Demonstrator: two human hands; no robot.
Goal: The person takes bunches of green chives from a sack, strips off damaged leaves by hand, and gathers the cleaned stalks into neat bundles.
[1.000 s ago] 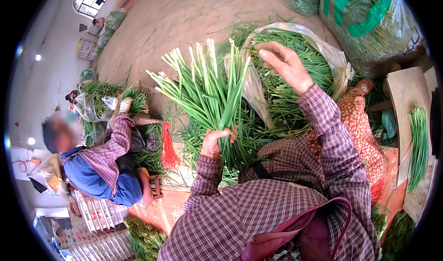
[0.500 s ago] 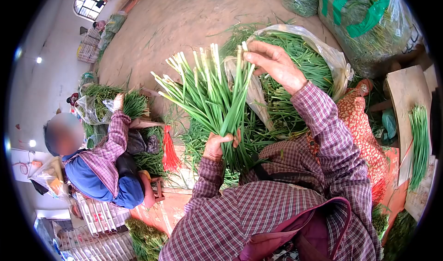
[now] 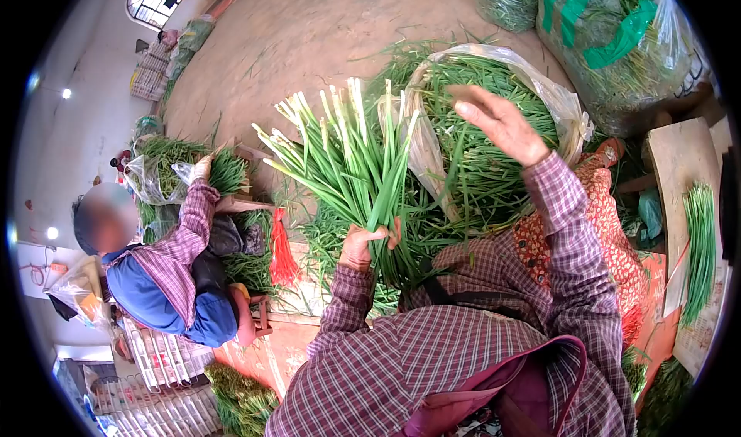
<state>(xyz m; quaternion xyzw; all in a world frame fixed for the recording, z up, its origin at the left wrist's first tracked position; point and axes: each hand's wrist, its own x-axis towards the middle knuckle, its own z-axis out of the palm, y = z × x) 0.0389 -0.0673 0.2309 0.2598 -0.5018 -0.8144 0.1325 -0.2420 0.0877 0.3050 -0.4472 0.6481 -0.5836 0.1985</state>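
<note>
My left hand is wrapped round a bunch of garlic chives. The pale stem ends fan out upward, and the green leaves hang below my fist. To the right of the bunch, my right hand is open, its fingers stretched out and slightly blurred, with nothing seen in it. It hovers over a clear plastic bag full of loose chives. A blurred green leaf hangs in the air just below that hand.
At left a co-worker sits beside another pile of chives. Red ties hang near the centre left. A tied bundle leans on a board at right. Stuffed bags stand at top right.
My right hand has moved away from the stem ends, rightward and a little down over the bag, and its fingers have opened. My left hand keeps its hold on the bunch.
</note>
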